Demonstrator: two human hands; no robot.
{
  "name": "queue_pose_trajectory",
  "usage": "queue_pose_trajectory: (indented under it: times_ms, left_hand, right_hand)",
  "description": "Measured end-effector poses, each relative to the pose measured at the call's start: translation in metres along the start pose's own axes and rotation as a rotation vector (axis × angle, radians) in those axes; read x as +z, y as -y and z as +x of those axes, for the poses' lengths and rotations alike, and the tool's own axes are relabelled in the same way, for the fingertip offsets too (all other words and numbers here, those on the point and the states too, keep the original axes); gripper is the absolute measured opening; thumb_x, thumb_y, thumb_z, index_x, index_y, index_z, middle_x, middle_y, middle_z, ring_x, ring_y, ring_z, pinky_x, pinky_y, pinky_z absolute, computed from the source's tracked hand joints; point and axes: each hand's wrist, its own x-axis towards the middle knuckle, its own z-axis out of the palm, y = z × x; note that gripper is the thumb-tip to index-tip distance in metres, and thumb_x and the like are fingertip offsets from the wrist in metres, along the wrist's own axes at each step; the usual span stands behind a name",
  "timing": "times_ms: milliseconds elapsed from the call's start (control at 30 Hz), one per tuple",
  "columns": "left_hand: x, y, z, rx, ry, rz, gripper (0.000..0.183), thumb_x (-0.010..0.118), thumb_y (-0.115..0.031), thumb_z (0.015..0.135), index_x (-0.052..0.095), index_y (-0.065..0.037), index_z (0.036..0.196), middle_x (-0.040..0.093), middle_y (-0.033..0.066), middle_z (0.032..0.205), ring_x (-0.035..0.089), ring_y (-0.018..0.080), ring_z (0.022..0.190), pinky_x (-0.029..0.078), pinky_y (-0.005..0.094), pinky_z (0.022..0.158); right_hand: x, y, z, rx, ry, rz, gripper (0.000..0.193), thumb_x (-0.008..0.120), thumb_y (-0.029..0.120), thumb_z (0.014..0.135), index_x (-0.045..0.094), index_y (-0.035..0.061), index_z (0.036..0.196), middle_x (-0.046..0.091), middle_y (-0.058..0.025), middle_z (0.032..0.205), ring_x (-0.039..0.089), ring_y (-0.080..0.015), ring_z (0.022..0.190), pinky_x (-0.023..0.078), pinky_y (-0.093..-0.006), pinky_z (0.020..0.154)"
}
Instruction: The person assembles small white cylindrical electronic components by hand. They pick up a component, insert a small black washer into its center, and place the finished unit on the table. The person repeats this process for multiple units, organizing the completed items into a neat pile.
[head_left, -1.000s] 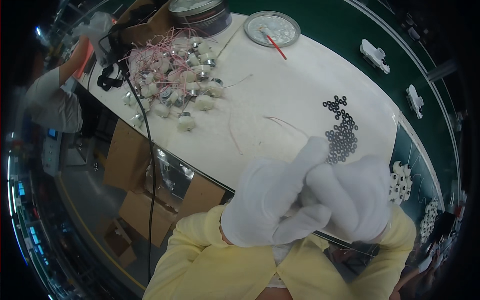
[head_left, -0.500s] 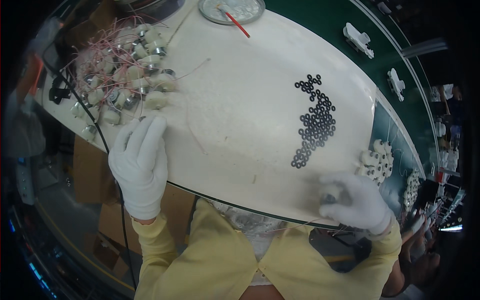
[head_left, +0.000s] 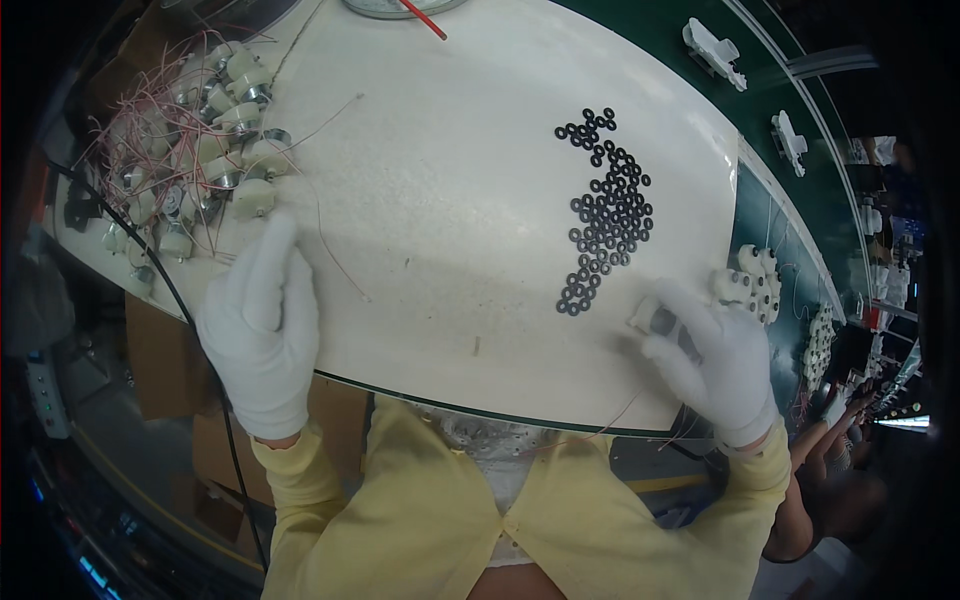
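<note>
My right hand (head_left: pixel 715 370), in a white glove, grips a small motor (head_left: pixel 660 320) between thumb and fingers above the table's near right part. The motor shows a pale cap and a dark grey side; a thin wire (head_left: pixel 622 410) trails below the hand toward the near edge. My left hand (head_left: pixel 262 325), gloved too, is at the table's near left with its fingers stretched forward and nothing visible in them. Just beyond its fingertips lies a heap of small motors (head_left: pixel 240 120) with cream caps and tangled pink wires. Several black rings (head_left: pixel 610 210) lie flat right of the middle.
The white table (head_left: pixel 450 200) has a curved far edge. At the far edge stands a round dish (head_left: pixel 400 8) with a red stick (head_left: pixel 425 20). White parts (head_left: pixel 750 285) stand grouped at the right. A green surface (head_left: pixel 650 45) carries white pieces. A black cable (head_left: pixel 175 290) crosses at left.
The view has shifted, so the table's things sit further left and higher. My left hand is slightly lower relative to the heap. My right hand still holds the motor, now tilted more clearly into view.
</note>
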Motion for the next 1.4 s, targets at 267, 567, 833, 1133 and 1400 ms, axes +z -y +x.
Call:
queue_pose_trajectory:
  times_ms: [267,567,833,1133,1400]
  left_hand:
    - [0.01,-0.025,0.0,-0.053,0.085,-0.243,0.042,0.074,0.002,0.086,0.068,-0.002,0.128,0.072,0.0123,0.107,0.062,0.0269,0.078,0.05,0.0354,0.071]
    - [0.022,-0.025,0.002,-0.137,-0.058,-0.142,0.052,0.082,-0.008,0.081,0.067,-0.005,0.131,0.069,0.0102,0.096,0.062,0.0287,0.075,0.049,0.0385,0.068]
    - [0.017,-0.027,-0.003,-0.258,0.037,-0.153,0.052,0.079,-0.007,0.085,0.066,-0.01,0.135,0.066,0.0075,0.102,0.061,0.0256,0.087,0.05,0.0375,0.079]
    - [0.018,-0.025,-0.001,-0.233,0.012,-0.174,0.05,0.079,-0.006,0.085,0.067,-0.01,0.134,0.067,0.0083,0.102,0.061,0.0262,0.087,0.05,0.0377,0.079]
    - [0.023,-0.024,0.006,-0.152,-0.07,-0.19,0.051,0.082,-0.004,0.08,0.068,-0.006,0.129,0.064,0.0073,0.089,0.056,0.0253,0.07,0.046,0.0379,0.066]
  right_hand:
    - [0.022,0.007,0.01,0.111,0.02,0.863,0.033,0.074,0.014,0.094,0.064,0.0015,0.122,0.073,-0.0065,0.084,0.069,-0.0172,0.068,0.053,-0.0286,0.068]
    - [0.006,0.013,0.019,0.32,0.177,1.309,0.034,0.066,0.008,0.101,0.059,-0.0044,0.132,0.068,-0.0098,0.111,0.066,-0.0132,0.092,0.052,-0.0279,0.083]
    - [0.007,0.014,0.042,-0.256,0.088,0.124,0.038,0.078,0.014,0.081,0.067,0.0119,0.117,0.066,-0.0036,0.101,0.063,-0.0212,0.085,0.046,-0.0362,0.077]
    - [-0.014,0.033,0.04,-0.402,0.144,-0.325,0.041,0.066,0.016,0.08,0.066,0.017,0.12,0.051,0.0007,0.088,0.052,-0.0177,0.076,0.04,-0.0364,0.073]
    - [-0.011,0.038,0.035,-0.338,0.206,-0.346,0.04,0.062,0.015,0.082,0.064,0.0151,0.122,0.05,0.0001,0.086,0.052,-0.017,0.072,0.04,-0.0357,0.071]
